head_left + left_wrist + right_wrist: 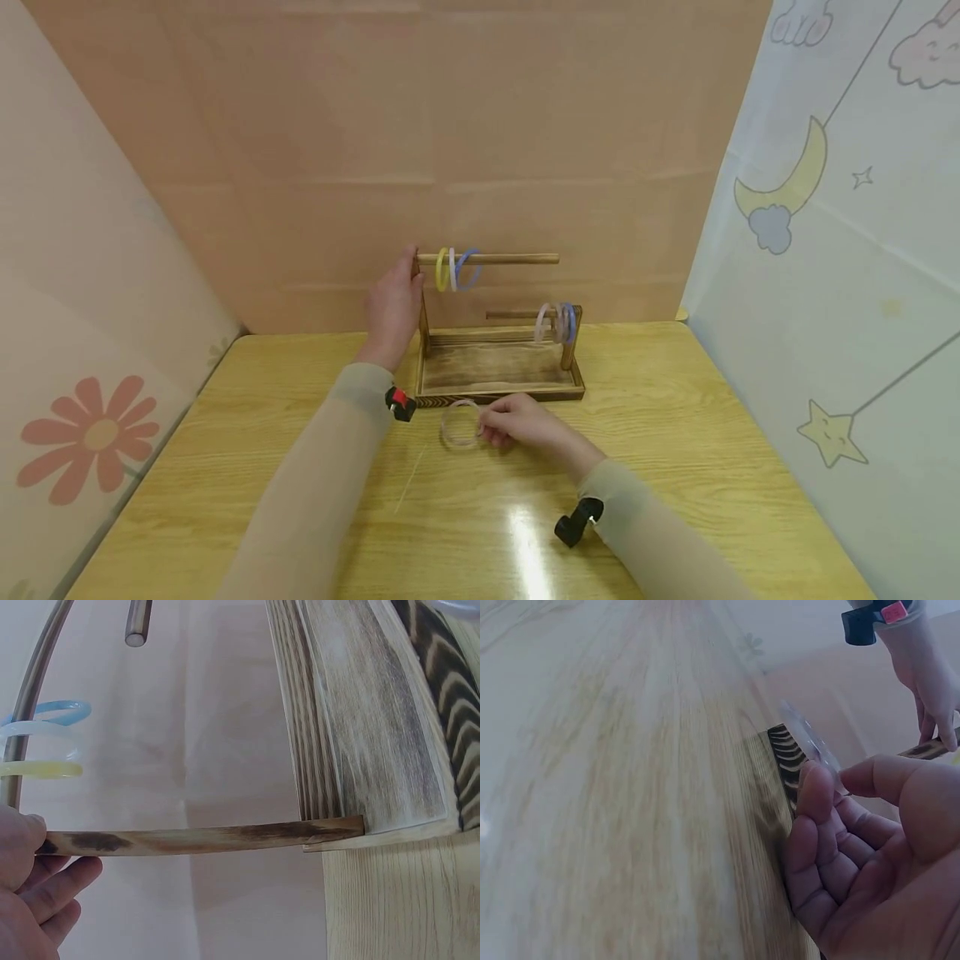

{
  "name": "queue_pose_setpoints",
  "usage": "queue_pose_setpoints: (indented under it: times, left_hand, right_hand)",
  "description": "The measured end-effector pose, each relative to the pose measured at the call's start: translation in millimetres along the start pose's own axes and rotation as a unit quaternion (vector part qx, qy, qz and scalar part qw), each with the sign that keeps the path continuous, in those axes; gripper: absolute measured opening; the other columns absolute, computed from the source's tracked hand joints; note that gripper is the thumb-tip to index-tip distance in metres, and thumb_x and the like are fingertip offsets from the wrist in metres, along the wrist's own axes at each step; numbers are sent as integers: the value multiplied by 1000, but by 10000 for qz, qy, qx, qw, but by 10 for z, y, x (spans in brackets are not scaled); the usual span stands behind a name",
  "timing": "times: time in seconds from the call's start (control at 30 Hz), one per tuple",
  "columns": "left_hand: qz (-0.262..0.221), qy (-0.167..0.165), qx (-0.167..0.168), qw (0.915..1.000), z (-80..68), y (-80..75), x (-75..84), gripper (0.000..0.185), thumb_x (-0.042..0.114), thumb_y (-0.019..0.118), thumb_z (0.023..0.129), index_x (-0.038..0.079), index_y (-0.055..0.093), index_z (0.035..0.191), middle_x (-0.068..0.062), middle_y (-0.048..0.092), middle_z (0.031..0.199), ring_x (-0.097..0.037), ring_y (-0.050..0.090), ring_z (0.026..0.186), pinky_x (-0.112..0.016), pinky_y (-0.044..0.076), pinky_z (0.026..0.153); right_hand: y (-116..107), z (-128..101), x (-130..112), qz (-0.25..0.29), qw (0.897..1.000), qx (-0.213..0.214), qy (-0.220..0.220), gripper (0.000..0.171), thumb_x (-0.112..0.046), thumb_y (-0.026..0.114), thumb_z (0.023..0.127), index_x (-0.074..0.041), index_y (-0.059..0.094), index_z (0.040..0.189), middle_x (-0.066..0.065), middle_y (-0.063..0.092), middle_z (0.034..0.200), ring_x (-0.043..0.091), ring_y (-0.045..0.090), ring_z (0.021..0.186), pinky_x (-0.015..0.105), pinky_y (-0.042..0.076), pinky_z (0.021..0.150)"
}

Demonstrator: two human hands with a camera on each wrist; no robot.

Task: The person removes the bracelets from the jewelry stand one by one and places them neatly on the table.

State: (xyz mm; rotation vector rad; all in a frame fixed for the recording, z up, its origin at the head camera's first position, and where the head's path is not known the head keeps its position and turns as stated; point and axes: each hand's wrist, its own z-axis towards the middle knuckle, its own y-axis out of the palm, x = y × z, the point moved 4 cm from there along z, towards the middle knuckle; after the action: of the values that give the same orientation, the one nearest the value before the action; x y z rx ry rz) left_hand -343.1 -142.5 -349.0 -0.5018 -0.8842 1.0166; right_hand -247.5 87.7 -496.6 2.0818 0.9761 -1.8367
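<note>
A wooden bangle stand (pixel 498 397) with a tray base, two uprights and two bars sits on the table. My left hand (pixel 393 304) grips the top of its left upright (pixel 187 841) between thumb and fingers. From the upper bar (pixel 521 259) hang a yellow bangle (pixel 440 271), a white bangle (pixel 452 271) and a blue bangle (pixel 459 272). Several more, pinkish and blue, hang on the lower bar (pixel 510 315). In front of the tray, my right hand (pixel 525 423) pinches a clear, pale bangle (pixel 444 427) at its right side, thumb against forefinger.
The light wood table (pixel 660 467) surrounds the stand. Behind it rises a brown backdrop (pixel 600 150); patterned white panels (pixel 832 275) flank both sides. The upper bar's free end points right, the lower bar's left. Black wrist cameras (pixel 577 522) sit on both sleeves.
</note>
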Motion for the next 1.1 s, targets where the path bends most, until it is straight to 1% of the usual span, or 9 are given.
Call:
queue_pose_setpoints:
  times: [0.13,0.2,0.37,0.43,0.63,0.7,0.93,1.1]
  left_hand:
    - [18,69,79,9999,-3,9,-16,50,17,69,112,16,52,159,-17,78,114,-38,71,78,-54,56,66]
    - [49,83,61,9999,-20,12,-20,49,18,68,113,16,52,158,-16,78,112,-37,69,76,-52,55,64]
    - [75,-1,-25,10000,-57,12,-26,49,20,66,114,16,51,160,-16,77,115,-36,66,72,-52,54,62]
    - [76,-6,5,10000,-60,8,-32,49,19,67,113,16,51,159,-16,77,115,-36,66,72,-52,54,63]
    - [100,137,46,9998,-66,11,-25,43,20,67,113,16,52,153,-14,77,107,-34,66,70,-51,53,59]
    - [87,152,55,9998,-63,16,-23,41,20,67,113,15,52,152,-14,76,106,-34,65,69,-50,52,59]
    - [94,111,54,9999,-63,30,-31,46,20,67,113,15,52,156,-15,77,111,-36,69,76,-53,55,64]
    - [112,104,22,9999,-65,29,-40,46,21,65,114,16,51,158,-15,77,111,-37,69,77,-53,55,66]
  right_hand:
    - [45,31,-11,-112,9998,-102,138,30,-17,62,113,1,82,101,8,78,89,15,71,74,34,62,73]
    - [63,45,7,-191,9995,-137,219,29,-17,62,113,1,82,100,6,78,88,15,71,73,33,62,72]
    - [92,70,16,-390,9985,-261,274,28,-15,63,111,0,83,98,4,77,84,13,71,71,31,61,70]
    - [99,75,-2,-398,9983,-317,283,28,-14,63,110,1,83,98,5,77,83,13,71,71,30,61,70]
    - [85,91,11,-293,9978,-430,419,26,-14,68,109,2,83,96,7,78,81,13,74,70,30,62,69]
    - [68,104,20,-271,9975,-452,471,25,-15,69,109,1,83,96,8,78,80,14,75,71,30,62,68]
    - [38,121,33,-126,9966,-594,558,22,-15,71,107,3,83,99,10,79,82,13,75,70,30,62,68]
    - [30,114,41,-103,9960,-630,620,22,-15,72,107,3,82,99,10,78,81,14,75,69,30,62,67]
